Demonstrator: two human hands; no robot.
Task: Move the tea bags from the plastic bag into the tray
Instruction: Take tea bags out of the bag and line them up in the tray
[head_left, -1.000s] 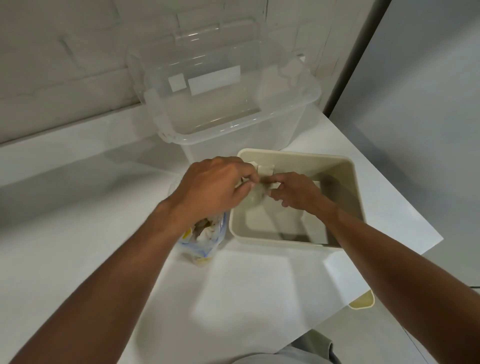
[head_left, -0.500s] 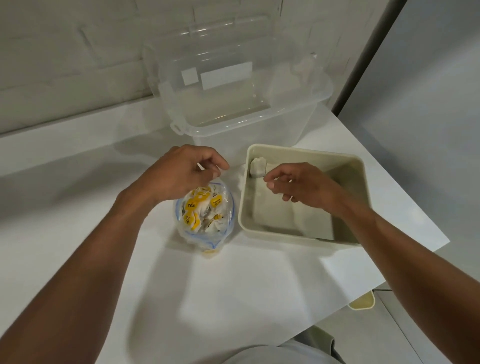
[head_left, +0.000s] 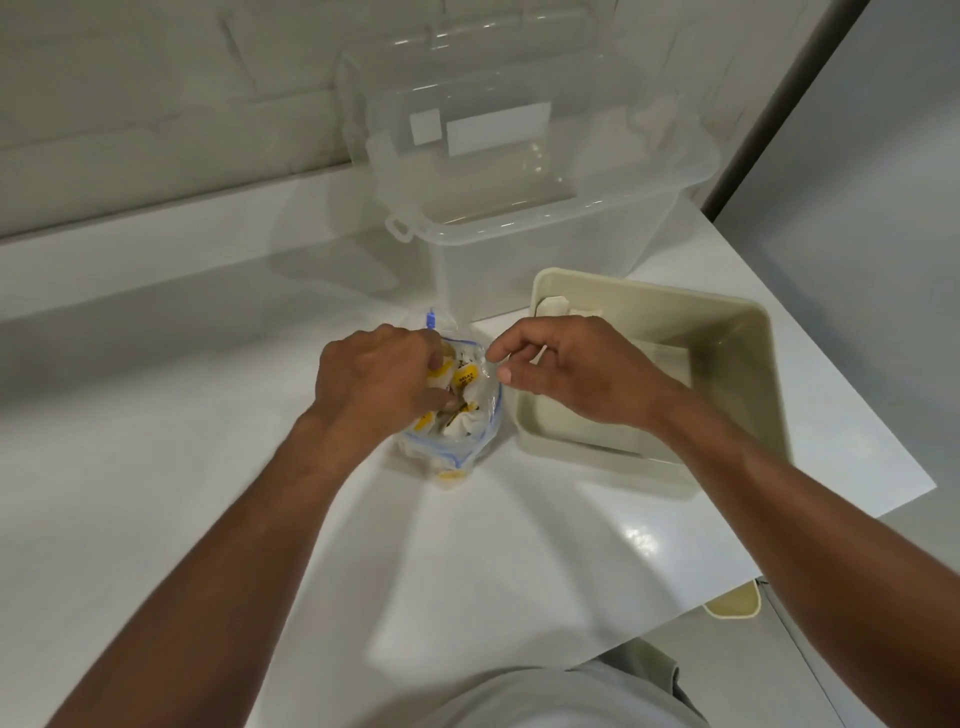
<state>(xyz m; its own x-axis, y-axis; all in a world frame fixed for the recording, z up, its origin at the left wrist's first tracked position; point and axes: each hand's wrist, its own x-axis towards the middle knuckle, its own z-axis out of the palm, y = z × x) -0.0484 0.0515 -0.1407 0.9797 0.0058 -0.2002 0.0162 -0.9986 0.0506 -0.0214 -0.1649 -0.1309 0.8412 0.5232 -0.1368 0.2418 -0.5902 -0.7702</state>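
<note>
Right hand (head_left: 576, 374) now off the tray (head_left: 649, 292) at the plastic bag (head_left: 457, 451) rim, we cannot tell if fingers pinch it, our left hand (head_left: 374, 387) fingers clamp tea bags (head_left: 467, 422) inside, next transfer starting.

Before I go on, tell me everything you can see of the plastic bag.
The plastic bag is a clear zip pouch with blue seal lines and a blue slider at its far end. It stands upright on the white table, mouth open, just left of the beige tray and apart from it. Inside lie white tea bags with yellow tags. The left hand has its fingers down in the mouth; what they hold is hidden. The right hand pinches the right rim between thumb and forefinger.
</note>
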